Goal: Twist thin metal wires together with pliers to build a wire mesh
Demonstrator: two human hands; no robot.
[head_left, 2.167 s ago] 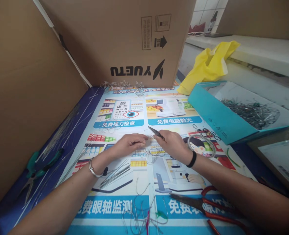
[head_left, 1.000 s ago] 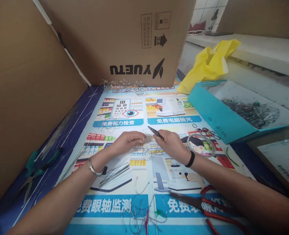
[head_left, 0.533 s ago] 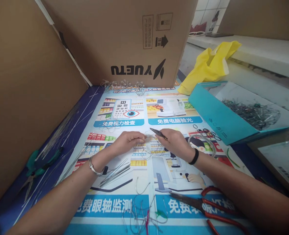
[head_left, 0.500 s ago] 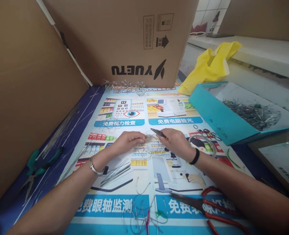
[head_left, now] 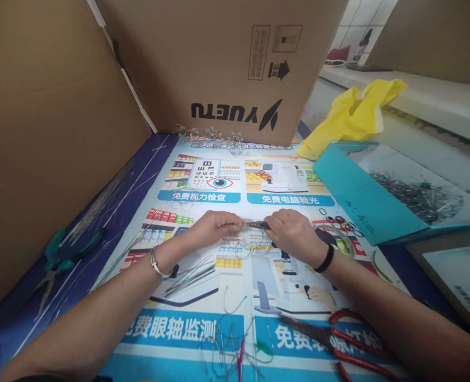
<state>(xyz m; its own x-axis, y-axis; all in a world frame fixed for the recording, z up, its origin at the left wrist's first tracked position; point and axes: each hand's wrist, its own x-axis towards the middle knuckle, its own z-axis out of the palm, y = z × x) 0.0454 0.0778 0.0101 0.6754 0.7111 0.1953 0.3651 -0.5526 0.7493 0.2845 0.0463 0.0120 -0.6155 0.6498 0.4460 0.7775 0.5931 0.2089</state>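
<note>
The open teal box (head_left: 350, 191) sits to the right of the fingers and a little beyond them. A tangled heap of thin metal wire bits (head_left: 421, 193) lies on its pale floor. A crumpled yellow bag (head_left: 350, 116) lies beyond that box. Straight beyond the fingers stands the big cardboard box (head_left: 219, 58), its print upside down; I cannot tell what it holds.

Both forearms reach forward over the poster (head_left: 203, 196) that covers the counter, wrists low, and the hands meet near its middle. I have the left hand (head_left: 215, 227) palm down, its fingers (head_left: 235, 218) pressed together at the tips and pinching one end of a thin wire piece (head_left: 246, 225). The right hand (head_left: 294, 233) is curled, its fingers (head_left: 275, 220) closed round a dark pointed tool (head_left: 259, 225). The tool's tip points left and meets the wire just beside the left fingertips.

The wire piece spans the small gap between the two sets of fingers. Fine loops show just below them, too thin for me to trace, and I cannot tell whether the wire touches the poster.

A bundle of straight wire rods (head_left: 191, 276) lies nearer me than the left fingers. The red-handled scissors (head_left: 338, 339) lie nearer me than the right fingers. A few black rings (head_left: 340, 222) lie just right of the right hand, and green-handled pliers (head_left: 60, 260) lie well off to the left.
</note>
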